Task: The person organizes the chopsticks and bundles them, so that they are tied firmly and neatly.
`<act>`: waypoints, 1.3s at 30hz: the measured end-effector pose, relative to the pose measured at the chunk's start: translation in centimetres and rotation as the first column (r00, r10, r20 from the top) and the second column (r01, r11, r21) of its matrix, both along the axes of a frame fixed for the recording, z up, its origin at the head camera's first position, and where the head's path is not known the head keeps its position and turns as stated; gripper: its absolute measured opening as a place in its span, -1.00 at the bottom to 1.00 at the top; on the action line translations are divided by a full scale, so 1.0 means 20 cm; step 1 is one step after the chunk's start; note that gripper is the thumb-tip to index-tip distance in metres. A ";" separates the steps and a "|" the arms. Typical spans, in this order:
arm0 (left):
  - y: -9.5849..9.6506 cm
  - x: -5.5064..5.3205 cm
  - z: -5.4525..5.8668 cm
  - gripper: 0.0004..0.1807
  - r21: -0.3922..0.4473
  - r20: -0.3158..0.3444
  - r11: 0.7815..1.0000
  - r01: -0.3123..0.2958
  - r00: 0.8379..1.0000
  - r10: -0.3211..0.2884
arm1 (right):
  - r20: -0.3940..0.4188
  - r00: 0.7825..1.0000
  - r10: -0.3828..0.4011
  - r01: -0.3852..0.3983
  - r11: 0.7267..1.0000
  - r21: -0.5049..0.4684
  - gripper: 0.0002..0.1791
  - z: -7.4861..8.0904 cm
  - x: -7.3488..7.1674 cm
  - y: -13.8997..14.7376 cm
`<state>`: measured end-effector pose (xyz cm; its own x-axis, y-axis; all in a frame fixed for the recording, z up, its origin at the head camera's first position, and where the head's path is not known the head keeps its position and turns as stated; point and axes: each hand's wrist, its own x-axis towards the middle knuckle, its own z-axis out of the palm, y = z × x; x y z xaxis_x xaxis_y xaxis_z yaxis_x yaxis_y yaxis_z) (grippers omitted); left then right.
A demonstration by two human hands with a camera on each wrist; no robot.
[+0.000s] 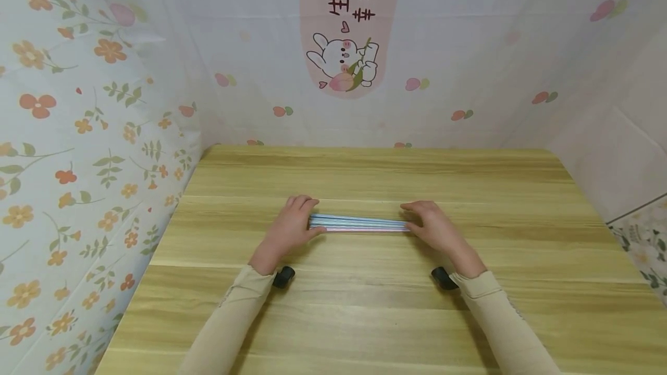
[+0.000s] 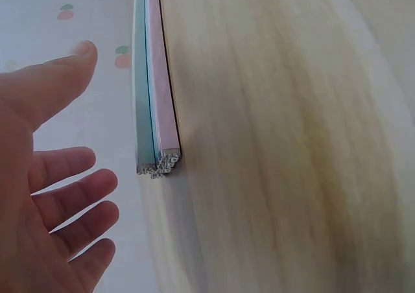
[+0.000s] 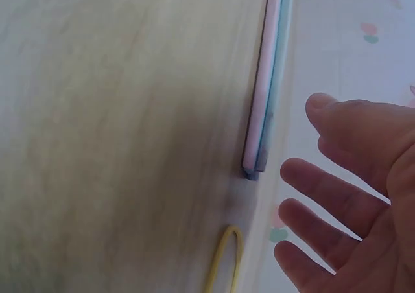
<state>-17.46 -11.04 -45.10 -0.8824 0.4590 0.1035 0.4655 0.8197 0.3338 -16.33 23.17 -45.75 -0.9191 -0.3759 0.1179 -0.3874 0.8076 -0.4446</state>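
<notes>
A long, narrow bundle of pale blue and pink strips lies crosswise on the table. At its left end is my left hand, thumb on the near side and fingers on the far side. In the left wrist view that hand's fingers are spread and loosely bent beside the bundle, whose end looks rough and many-layered. My right hand is at the other end, its thumb and fingers apart in the right wrist view. Near that end lies a thin yellow loop, hidden from the head view.
The wood-grain table has a back edge against a printed white cloth. Floral cloth hangs along the left side. Small black devices sit at both wrists, beside beige sleeves.
</notes>
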 end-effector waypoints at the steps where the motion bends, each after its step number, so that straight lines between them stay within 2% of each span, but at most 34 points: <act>1: 0.00 0.00 0.00 -0.28 0.000 0.004 1.000 0.004 1.000 -0.004 | -0.005 1.000 0.003 -0.003 1.000 0.002 -0.57 0.00 0.00 0.00; 8: 0.04 -0.02 0.00 -0.33 -0.001 0.022 0.999 0.038 0.999 -0.038 | -0.001 1.000 -0.001 0.001 1.000 0.000 -0.58 -0.03 -0.01 -0.03; 16: 0.07 -0.02 -0.02 -0.43 0.011 0.080 0.999 0.039 0.996 -0.040 | 0.004 1.000 -0.009 0.009 1.000 0.021 -0.60 -0.04 0.00 -0.04; 27: 0.07 -0.03 -0.06 -0.50 -0.046 0.006 0.997 0.054 0.999 -0.054 | -0.020 1.000 0.013 -0.012 0.997 0.082 -0.76 -0.03 0.00 -0.06; 39: 0.09 -0.02 -0.05 -0.74 0.003 0.028 0.998 0.065 0.997 -0.065 | -0.014 1.000 0.009 -0.007 0.994 0.107 -0.92 -0.02 0.00 -0.07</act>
